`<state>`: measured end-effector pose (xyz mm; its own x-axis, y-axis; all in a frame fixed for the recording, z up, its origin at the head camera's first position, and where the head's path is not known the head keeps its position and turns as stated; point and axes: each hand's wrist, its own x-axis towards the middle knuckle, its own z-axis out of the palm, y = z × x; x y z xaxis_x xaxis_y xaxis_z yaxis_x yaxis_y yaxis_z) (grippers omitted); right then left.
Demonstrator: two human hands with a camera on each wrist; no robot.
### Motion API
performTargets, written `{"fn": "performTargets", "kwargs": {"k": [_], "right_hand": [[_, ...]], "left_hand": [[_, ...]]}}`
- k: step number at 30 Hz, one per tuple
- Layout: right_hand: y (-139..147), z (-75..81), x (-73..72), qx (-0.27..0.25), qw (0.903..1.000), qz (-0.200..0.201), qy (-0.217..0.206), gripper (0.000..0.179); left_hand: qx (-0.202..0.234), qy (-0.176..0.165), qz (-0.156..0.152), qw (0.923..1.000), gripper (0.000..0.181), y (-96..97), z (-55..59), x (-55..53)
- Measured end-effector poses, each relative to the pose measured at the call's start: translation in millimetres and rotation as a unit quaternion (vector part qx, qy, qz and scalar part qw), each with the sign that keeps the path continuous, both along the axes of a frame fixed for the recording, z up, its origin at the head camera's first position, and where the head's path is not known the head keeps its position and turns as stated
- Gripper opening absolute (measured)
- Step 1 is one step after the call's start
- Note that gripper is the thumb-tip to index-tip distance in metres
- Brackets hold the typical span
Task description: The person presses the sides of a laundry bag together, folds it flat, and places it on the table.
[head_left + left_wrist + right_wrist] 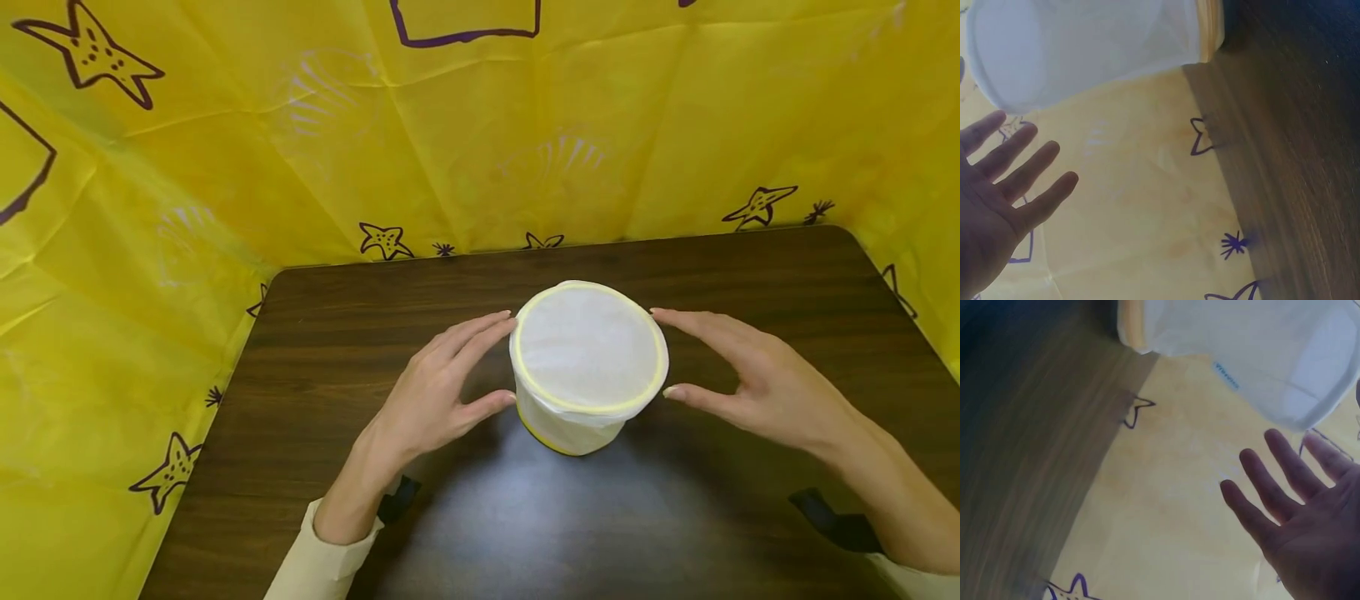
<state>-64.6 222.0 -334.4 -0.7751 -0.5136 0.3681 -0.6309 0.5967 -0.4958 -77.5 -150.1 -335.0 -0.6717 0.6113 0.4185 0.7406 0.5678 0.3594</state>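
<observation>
A round white fabric container point(588, 348) with yellow trim around its top and base stands upright on the dark wooden table point(360, 333). To its left is my left hand point(431, 392), fingers extended, the fingertips and thumb tip at the upper rim. My right hand point(765, 383) sits on the other side, thumb and fingers spread, tips close by the rim. Both wrist views show the palms with straight, parted fingers beside the white container point(1104, 50). A small blue label point(1226, 375) sticks out from its side in the right wrist view. Whatever it contains is hidden.
Behind and to the left of the table hangs a yellow cloth point(465, 142) with purple starfish and shell drawings. The table's back edge point(465, 254) meets this cloth. Black straps point(836, 521) show by the wrists.
</observation>
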Motion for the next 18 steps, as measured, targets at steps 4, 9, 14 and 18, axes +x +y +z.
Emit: {"fn": "performTargets", "kwargs": {"k": [4,9,14,18], "right_hand": [[-3.3,-1.4,-0.2,-0.006,0.9998,0.017,0.013,0.086],[-6.6,-3.8,-3.1,-0.023,0.9989,0.033,0.025,0.083],[-8.9,-6.1,-4.4,-0.032,0.9986,0.035,0.024,0.083],[-9.9,-7.2,-4.0,-0.033,0.9986,0.029,0.028,0.084]], "left_hand": [[0.012,0.001,-0.005,0.9999,0.075,3.0,-1.6,-1.8],[0.036,0.008,-0.016,0.9992,0.066,7.6,-3.1,-5.6],[0.059,0.008,-0.022,0.998,0.058,12.2,-3.5,-8.2],[0.067,-0.003,-0.027,0.9974,0.055,14.4,-3.1,-8.0]]}}
